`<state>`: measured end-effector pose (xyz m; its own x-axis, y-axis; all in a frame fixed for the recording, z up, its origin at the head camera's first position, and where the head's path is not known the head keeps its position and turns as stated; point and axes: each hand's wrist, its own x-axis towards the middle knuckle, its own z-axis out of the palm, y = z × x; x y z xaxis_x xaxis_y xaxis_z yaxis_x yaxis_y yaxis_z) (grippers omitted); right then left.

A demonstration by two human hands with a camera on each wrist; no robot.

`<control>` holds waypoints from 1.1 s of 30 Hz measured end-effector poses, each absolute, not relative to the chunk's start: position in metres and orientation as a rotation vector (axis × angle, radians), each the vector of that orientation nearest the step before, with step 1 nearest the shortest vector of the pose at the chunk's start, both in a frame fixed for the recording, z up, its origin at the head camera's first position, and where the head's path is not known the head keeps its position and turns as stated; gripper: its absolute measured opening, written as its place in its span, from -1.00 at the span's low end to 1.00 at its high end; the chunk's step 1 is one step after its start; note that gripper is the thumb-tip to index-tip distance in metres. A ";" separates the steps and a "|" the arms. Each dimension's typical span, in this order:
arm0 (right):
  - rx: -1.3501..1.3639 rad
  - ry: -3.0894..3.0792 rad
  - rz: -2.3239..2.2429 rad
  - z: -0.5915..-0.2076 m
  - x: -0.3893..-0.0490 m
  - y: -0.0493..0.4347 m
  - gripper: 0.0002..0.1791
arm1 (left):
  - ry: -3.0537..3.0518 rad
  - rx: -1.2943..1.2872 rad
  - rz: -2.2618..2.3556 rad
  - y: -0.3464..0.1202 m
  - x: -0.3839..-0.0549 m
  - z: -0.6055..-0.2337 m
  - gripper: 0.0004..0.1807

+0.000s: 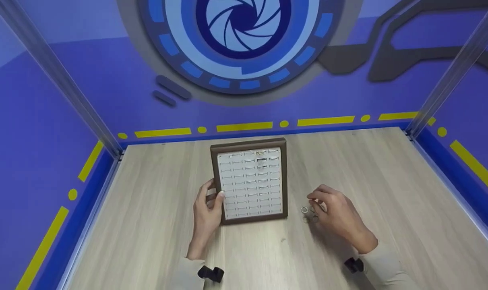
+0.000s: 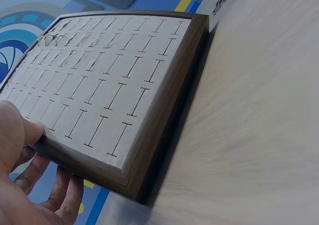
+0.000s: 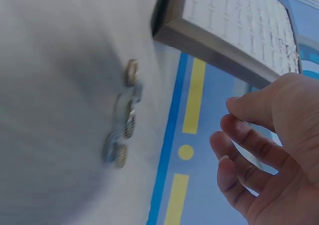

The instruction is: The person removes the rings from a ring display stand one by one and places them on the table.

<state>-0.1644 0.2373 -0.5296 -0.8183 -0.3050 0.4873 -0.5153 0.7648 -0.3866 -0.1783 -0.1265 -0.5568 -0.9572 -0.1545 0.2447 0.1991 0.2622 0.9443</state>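
A ring display tray (image 1: 250, 185) with a dark wooden frame and a pale slotted pad stands tilted up on the table. My left hand (image 1: 207, 207) grips its left edge, the thumb on the front and fingers behind. A few rings (image 1: 261, 162) sit in slots near the tray's top, also visible as small loops in the left wrist view. To the tray's right, my right hand (image 1: 336, 211) hovers over several loose rings (image 1: 305, 210). Its fingers are loosely bent, thumb near the index finger, and nothing shows between them in the right wrist view (image 3: 271, 145).
The wood-patterned table (image 1: 155, 241) extends around the tray. Blue printed panels (image 1: 244, 112) with yellow marks enclose its back and sides, joined by metal corner posts (image 1: 58, 76). Black bands (image 1: 210, 274) circle both wrists.
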 end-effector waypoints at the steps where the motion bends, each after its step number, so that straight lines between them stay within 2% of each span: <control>1: 0.626 -2.549 0.732 -0.528 -0.165 0.235 -0.80 | -2.247 -0.046 -1.750 -0.126 -0.179 -0.557 -0.48; 16: 0.712 -2.334 0.815 -0.499 -0.186 0.197 -0.76 | -2.266 -0.043 -1.741 -0.124 -0.180 -0.555 -0.47; 33: 0.788 -2.228 0.934 -0.493 -0.202 0.147 -0.77 | -2.247 -0.043 -1.742 -0.126 -0.177 -0.559 -0.48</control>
<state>-0.2022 0.1472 -0.4932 -0.6495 -0.2883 0.7036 -0.7038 0.5781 -0.4128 -0.1771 -0.1261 -0.5593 -0.9554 -0.1564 0.2504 0.2035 0.2655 0.9424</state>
